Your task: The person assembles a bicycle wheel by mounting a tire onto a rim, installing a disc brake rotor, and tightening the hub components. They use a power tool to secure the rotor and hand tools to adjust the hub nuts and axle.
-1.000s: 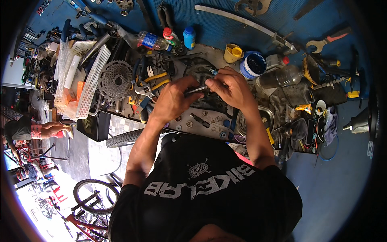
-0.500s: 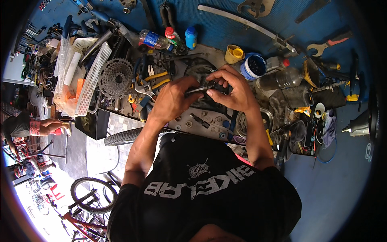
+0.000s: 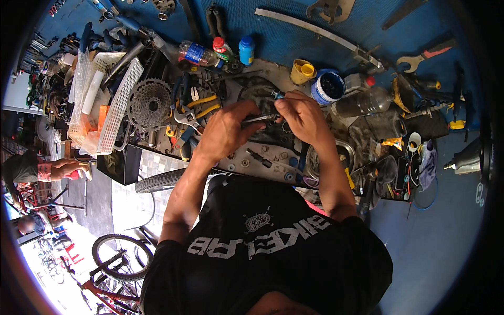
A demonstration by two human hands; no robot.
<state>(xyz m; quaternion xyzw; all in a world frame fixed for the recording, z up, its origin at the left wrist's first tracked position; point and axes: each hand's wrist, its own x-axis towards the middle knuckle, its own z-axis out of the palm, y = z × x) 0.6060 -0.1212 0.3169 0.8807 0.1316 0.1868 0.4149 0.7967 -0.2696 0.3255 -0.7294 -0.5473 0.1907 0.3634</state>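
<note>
Over the workbench, my left hand (image 3: 224, 128) is closed round a slim metal shaft (image 3: 261, 119) with a darker right end. My right hand (image 3: 303, 119) meets that dark end, its thumb and fingers pinched together there. A small bluish-tipped piece (image 3: 277, 95) shows just beyond the right fingers; whether they hold it is unclear. Beneath both hands lies a dark, greasy cloth-like piece (image 3: 257, 94). Nearer me on the bench rest a short dark rod-shaped part (image 3: 259, 157) and several small rings and nuts.
To the left are yellow-handled pliers (image 3: 202, 107), an adjustable wrench (image 3: 186, 118), a bicycle cassette (image 3: 153, 105) and a white perforated basket (image 3: 122, 105). Bottles, a yellow cup (image 3: 301, 74) and a blue-and-white tub (image 3: 326, 89) stand behind. A metal bowl (image 3: 344, 153) sits right.
My right hand's fingers, which were raised and curled apart beside the shaft, have come down and closed at its dark end. The left hand keeps its hold in nearly the same place.
</note>
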